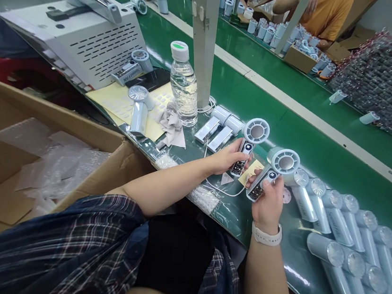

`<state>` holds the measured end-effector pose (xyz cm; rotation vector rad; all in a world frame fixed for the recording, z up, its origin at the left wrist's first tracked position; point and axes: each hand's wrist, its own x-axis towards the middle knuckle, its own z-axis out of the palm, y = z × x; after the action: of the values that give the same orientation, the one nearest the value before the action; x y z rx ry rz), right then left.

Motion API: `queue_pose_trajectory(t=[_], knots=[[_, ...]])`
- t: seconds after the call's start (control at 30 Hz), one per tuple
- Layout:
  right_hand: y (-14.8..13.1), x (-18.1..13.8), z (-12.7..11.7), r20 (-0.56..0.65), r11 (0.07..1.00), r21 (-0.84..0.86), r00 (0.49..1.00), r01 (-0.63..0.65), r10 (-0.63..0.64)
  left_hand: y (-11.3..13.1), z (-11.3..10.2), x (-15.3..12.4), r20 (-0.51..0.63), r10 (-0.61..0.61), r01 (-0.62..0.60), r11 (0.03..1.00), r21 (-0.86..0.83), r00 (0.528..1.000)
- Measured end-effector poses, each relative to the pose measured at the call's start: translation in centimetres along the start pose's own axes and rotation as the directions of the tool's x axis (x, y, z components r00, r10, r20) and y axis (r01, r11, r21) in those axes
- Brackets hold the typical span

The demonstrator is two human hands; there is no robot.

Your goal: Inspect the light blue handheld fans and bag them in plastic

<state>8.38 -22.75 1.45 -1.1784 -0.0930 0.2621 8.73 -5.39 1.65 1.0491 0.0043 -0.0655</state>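
Note:
My left hand (228, 159) is closed around the handle of a light blue handheld fan (256, 131), its round head up and a small lit display reading 20. In my right hand (271, 199) is a second handheld fan (285, 162), also with a lit display that looks like 20. Both fans have dark see-through lower handles with circuit parts showing. A white cable (224, 191) curves along the bench below them, its end hidden near my right fingers. Just behind my left hand lie two more fans (220, 138) on their sides. A yellow paper (250, 172) is partly covered between my hands.
Rows of fans (341, 227) fill the right of the green bench. A water bottle (185, 88) stands by a metal post (202, 38), near crumpled tissue (172, 125). An open cardboard box (100, 173) sits left. Across the conveyor (292, 116), co-workers sit behind many fan parts (267, 32).

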Motion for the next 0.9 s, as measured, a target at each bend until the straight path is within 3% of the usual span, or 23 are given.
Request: queue_pose_trajectory(t=[0.23,0.9], knots=[[-0.3,-0.3,0.5,0.079,1.0,-0.008,0.997,0.024,-0.023,-0.4,-0.1,-0.1,0.073,0.058,-0.057,0.998,-0.007,0.996],[0.5,0.7,-0.2,-0.037,0.999,-0.033,0.999,0.024,-0.025,-1.6,-1.0,1.3,-0.04,0.091,-0.086,0.988,0.125,0.995]])
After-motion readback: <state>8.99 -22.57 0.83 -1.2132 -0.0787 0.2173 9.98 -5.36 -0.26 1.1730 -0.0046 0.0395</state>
